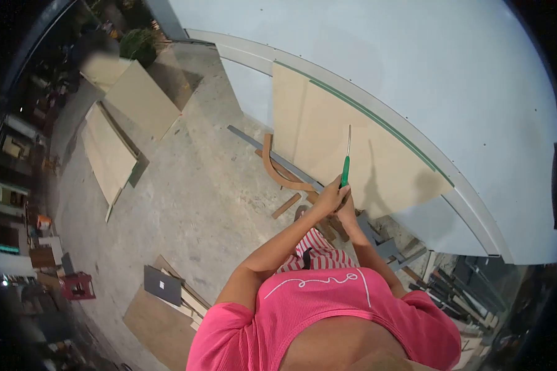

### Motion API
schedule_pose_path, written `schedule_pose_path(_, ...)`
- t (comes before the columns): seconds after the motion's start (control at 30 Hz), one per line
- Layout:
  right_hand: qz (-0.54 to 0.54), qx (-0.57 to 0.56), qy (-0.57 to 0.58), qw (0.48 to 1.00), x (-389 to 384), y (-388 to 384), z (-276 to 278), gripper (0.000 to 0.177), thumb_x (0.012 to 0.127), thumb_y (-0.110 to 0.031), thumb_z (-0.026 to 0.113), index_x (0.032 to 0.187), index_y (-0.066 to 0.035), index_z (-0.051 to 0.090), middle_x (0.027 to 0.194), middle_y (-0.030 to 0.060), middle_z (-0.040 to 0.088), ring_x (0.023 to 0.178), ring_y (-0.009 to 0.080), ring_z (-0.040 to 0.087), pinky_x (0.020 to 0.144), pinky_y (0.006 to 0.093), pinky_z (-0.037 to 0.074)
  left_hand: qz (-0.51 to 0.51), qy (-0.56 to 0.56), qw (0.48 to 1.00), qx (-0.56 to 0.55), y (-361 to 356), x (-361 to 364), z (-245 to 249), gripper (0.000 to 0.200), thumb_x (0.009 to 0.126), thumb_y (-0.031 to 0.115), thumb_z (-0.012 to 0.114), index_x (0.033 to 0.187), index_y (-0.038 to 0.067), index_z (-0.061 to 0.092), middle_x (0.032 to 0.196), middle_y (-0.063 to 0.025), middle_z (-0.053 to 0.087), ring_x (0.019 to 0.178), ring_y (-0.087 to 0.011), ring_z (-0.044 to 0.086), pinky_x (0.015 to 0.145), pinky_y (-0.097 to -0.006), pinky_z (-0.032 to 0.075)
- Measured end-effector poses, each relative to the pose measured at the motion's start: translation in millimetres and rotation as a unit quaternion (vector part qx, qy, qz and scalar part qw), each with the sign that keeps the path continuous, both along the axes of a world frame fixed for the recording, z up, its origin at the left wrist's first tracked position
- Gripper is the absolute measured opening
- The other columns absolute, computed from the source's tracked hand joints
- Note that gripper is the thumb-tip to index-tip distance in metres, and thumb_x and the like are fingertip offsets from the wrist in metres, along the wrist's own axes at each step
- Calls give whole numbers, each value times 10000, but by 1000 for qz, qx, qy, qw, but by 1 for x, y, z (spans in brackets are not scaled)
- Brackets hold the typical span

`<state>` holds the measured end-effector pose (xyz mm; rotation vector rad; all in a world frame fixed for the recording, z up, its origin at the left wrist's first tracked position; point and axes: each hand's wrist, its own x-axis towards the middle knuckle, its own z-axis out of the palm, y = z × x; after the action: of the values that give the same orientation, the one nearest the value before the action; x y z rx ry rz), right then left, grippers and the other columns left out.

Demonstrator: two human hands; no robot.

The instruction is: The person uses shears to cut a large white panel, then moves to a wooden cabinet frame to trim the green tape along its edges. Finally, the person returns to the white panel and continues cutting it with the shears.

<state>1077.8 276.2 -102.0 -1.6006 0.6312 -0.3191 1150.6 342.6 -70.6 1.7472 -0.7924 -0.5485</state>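
we hold a green-handled tool [345,170] upright. the fingers of our left hand [330,196] and right hand [348,211] are clamped round its handle's lower end, and its metal shaft lies in front of the plywood panel [309,123] leaning on the white wall [414,55].

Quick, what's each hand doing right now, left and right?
Left hand: closed around the green-handled tool.
Right hand: tucked against the left one under the tool; whether it grips cannot be told.
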Motion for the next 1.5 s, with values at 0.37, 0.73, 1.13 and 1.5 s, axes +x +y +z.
schedule_pose_path(0.37, -94, -65, 26, 993, 118, -93, -2, 489, 856, -156, 535, 1290, -94, 318, 1047, 150, 549, 957, 246, 562, 805, 332, 438, -92, 6, 996, 19, -105, 135, -1, 357, 892, 297, 482, 1066, -15, 480, 836, -234, 593, 801, -360, 586, 679, -409, 454)
schedule_pose_path(0.73, -82, -99, 94, 987, 152, -131, -13, 547, 815, -110, 558, 1295, -89, 297, 1056, 220, 572, 962, 370, 575, 782, 394, 451, -103, 48, 993, -17, -139, 178, -18, 414, 879, 326, 479, 1132, -2, 476, 799, -229, 602, 745, -372, 602, 662, -405, 468)
schedule_pose_path(1.13, -46, -172, 92, 980, 195, -109, 6, 495, 827, -91, 527, 1271, -68, 309, 1032, 243, 565, 954, 391, 566, 758, 417, 452, -63, 60, 992, -93, -114, 219, -33, 340, 885, 303, 492, 1045, 3, 504, 716, -168, 583, 633, -269, 589, 597, -369, 464)
schedule_pose_path(1.5, 38, -225, -10, 973, 314, -109, 33, 359, 788, -12, 553, 1132, -4, 447, 979, 166, 541, 894, 260, 556, 742, 338, 445, 42, 153, 984, -76, -102, 321, -6, 392, 878, 349, 508, 960, -34, 513, 739, -148, 596, 622, -198, 568, 562, -334, 465)
